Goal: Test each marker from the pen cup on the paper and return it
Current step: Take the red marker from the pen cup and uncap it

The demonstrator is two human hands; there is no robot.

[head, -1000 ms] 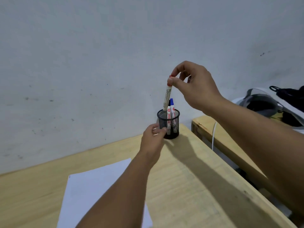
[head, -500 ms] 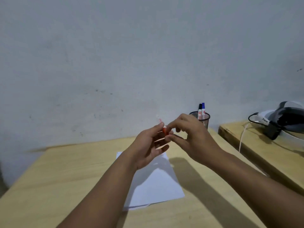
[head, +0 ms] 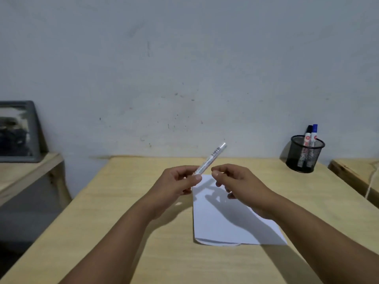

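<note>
The marker [head: 209, 158] sits in my left hand [head: 178, 184], pinched at its lower end between thumb and fingers, the white barrel slanting up toward one o'clock, with a barcode near the raised end. That grip is closed on the barrel; the tip end is hidden inside the fingers, so I cannot tell whether the cap is on. My right hand [head: 235, 182] hangs just beside it at three o'clock, thumb and forefinger curled together in a pinch, apart from the barrel. Whether that grip holds a cap or anything else I cannot tell, since the fingers cover the spot.

Both hands hover above the far edge of the paper [head: 225, 224], a white sheet lying flat on the wooden tabletop [head: 123, 212], with the hands' shadows falling across it. No ink marks show on the part I can see.

The pen cup [head: 304, 154], black mesh, stands at about two o'clock from the hands, near the tabletop's far right corner against the wall. A black-capped marker [head: 307, 134] and a blue-capped marker [head: 313, 133] stand upright in it, side by side.
</note>
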